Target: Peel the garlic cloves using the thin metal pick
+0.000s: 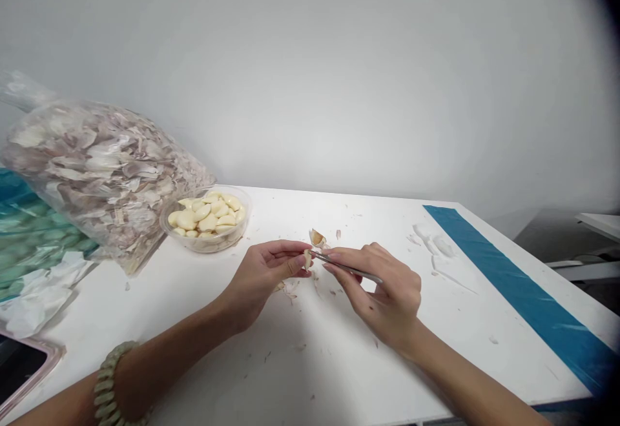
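Between its thumb and fingers, my left hand (276,269) pinches a small pale garlic clove (307,259). My right hand (382,287) grips slim metal tweezers (351,268), whose tip touches the clove. Just beyond the fingertips lies a brownish piece of garlic skin (318,238) on the white table (271,361). Thin peel scraps (290,294) are scattered beneath both hands. To the left of my left hand stands a clear round plastic tub (209,243) filled with peeled cloves (208,214).
A large clear bag of garlic skins (111,161) leans at the left. Beside it are a teal bag of cloves (39,245), crumpled tissue (46,290) and a pink-edged device (29,368). Blue tape (513,284) runs along the right, near a crumpled clear plastic piece (433,242).
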Motion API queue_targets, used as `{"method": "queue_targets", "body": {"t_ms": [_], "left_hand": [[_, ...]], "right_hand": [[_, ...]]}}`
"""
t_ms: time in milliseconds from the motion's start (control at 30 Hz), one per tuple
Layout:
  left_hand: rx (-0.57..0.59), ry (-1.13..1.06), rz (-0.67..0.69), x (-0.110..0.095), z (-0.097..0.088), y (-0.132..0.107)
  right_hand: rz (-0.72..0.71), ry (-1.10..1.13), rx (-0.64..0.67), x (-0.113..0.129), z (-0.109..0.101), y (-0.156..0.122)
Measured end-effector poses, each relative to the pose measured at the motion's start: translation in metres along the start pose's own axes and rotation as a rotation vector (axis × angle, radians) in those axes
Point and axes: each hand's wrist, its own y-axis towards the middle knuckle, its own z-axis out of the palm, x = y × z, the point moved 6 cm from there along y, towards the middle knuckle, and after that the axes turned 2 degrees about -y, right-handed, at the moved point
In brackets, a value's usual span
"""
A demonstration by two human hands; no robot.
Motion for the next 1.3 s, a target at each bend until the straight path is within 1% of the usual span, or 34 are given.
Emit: {"method": "queue_targets", "body": {"t_ms": [167, 333, 433, 600, 867, 967, 1100, 1300], "left_hand": [[-0.030, 0.069, 0.032, -0.004, 0.000, -0.002], [-0.077, 0.191, 0.115, -0.014, 0.001, -0.005], [-0.100, 0.227, 0.151, -0.016, 0.001, -0.007], [-0.126, 0.240, 0.197, -0.016, 0.001, -0.008], [-0.145, 0.252, 0.246, -0.018, 0.004, -0.010], [-0.146, 0.251, 0.265, -0.018, 0.004, -0.010], [-0.155, 0.236, 0.252, -0.017, 0.005, -0.011], [-0.156, 0.156, 0.157, -0.014, 0.005, -0.010]], "right_hand": [[0.026, 0.016, -0.008, -0.002, -0.001, 0.000], [0.074, 0.084, -0.016, -0.007, -0.001, -0.003], [0.138, 0.124, -0.015, -0.010, 0.000, -0.004], [0.285, 0.153, -0.013, -0.016, 0.002, -0.006], [0.412, 0.177, -0.055, -0.019, 0.002, -0.009], [0.446, 0.178, -0.051, -0.020, 0.001, -0.010], [0.499, 0.206, -0.042, -0.023, 0.002, -0.010], [0.593, 0.220, -0.075, -0.031, 0.001, -0.012]]}}
